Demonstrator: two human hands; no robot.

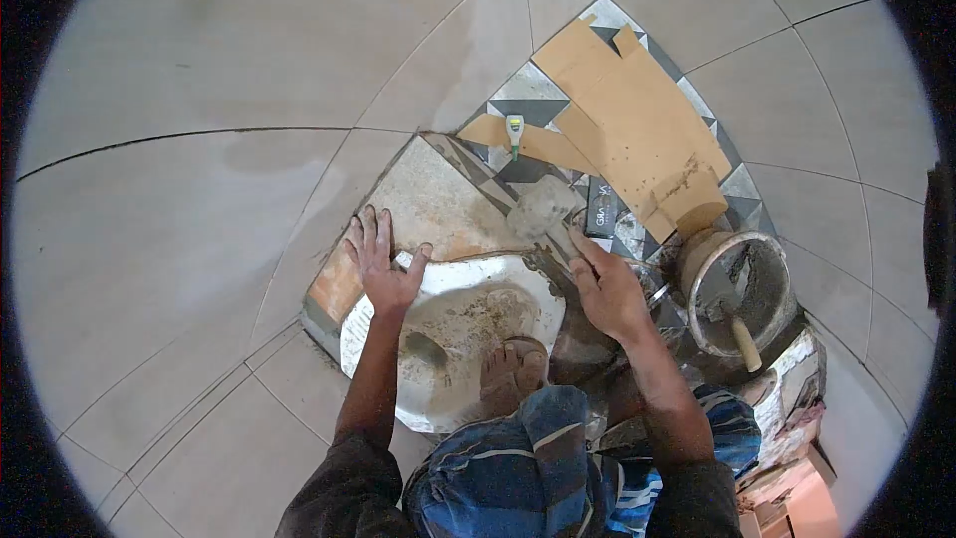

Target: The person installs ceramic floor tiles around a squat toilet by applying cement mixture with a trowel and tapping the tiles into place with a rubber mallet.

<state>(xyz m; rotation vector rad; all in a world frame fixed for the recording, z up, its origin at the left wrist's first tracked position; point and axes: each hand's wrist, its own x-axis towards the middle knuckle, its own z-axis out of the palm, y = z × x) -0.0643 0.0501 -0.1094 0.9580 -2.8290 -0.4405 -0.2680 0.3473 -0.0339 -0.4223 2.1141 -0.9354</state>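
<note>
Down on the floor [199, 239], left hand [383, 264] lies flat on tile [428, 204] beside squat pan [468, 314]; right hand [607, 289] grips mallet [543, 207]. Pan looks seated, tile levelling seems unfinished.

Squat pan [468, 284] sits mid-floor w/ a foot [513, 369] on its near rim. Tile [433, 199] lies just beyond it, far-left, w/ left hand [383, 264] flat on its near edge. Mallet [543, 207], gripped in right hand [607, 289], is right of the tile. Bucket [772, 284] is right of the pan w/ a trowel [745, 342] in it. Cardboard [637, 130] lies behind the bucket.
</note>
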